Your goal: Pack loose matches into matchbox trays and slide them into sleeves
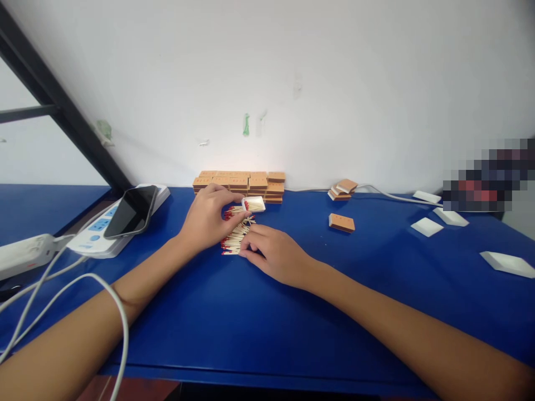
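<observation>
A loose pile of red-tipped matches [234,238] lies on the blue table, most heads pointing left. My left hand [208,216] reaches over the pile's far left side, with thumb and forefinger closed on a small white matchbox tray [258,204]. Some matches lie in that tray. At the pile's right edge, my right hand [278,253] has its fingers curled in and their tips pressed on the match ends. How many matches it grips is hidden.
Stacked brown matchboxes [238,182] stand against the wall. To the right are a single matchbox [341,223], a small heap of matchbox sleeves [343,188] and several white trays [427,226]. A phone [131,211] rests on a power strip [98,239] at left; a white cable [121,312] loops over my left forearm.
</observation>
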Tool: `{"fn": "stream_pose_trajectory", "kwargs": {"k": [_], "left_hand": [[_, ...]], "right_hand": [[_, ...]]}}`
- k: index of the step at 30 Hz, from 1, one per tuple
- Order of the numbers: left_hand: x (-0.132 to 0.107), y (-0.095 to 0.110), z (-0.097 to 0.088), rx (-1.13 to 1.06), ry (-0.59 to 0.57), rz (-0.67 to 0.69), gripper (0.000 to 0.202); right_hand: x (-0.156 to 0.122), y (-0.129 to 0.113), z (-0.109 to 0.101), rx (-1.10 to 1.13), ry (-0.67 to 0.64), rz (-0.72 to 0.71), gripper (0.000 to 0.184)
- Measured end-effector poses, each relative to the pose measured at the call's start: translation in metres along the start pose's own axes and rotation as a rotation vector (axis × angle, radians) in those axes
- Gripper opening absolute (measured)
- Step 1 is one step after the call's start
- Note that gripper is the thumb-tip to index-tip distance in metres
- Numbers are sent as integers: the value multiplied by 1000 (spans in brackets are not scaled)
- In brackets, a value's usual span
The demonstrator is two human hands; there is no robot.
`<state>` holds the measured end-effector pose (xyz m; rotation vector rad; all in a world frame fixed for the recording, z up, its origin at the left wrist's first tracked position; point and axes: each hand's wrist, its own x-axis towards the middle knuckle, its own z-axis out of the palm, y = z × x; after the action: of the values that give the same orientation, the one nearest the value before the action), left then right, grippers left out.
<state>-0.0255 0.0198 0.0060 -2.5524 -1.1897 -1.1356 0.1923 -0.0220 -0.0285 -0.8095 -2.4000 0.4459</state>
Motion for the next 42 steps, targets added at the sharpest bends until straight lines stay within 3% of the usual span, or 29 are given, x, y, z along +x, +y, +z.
{"fn": "stream_pose_trajectory", "kwargs": {"k": [20, 42], "left_hand": [[0, 1, -1, 12, -15, -14, 25], [0, 0, 0, 12, -19, 9, 29]], "right_hand": [[-3, -7, 2, 11, 19, -21, 8], [-2, -14, -3, -79, -103, 57, 9]]}}
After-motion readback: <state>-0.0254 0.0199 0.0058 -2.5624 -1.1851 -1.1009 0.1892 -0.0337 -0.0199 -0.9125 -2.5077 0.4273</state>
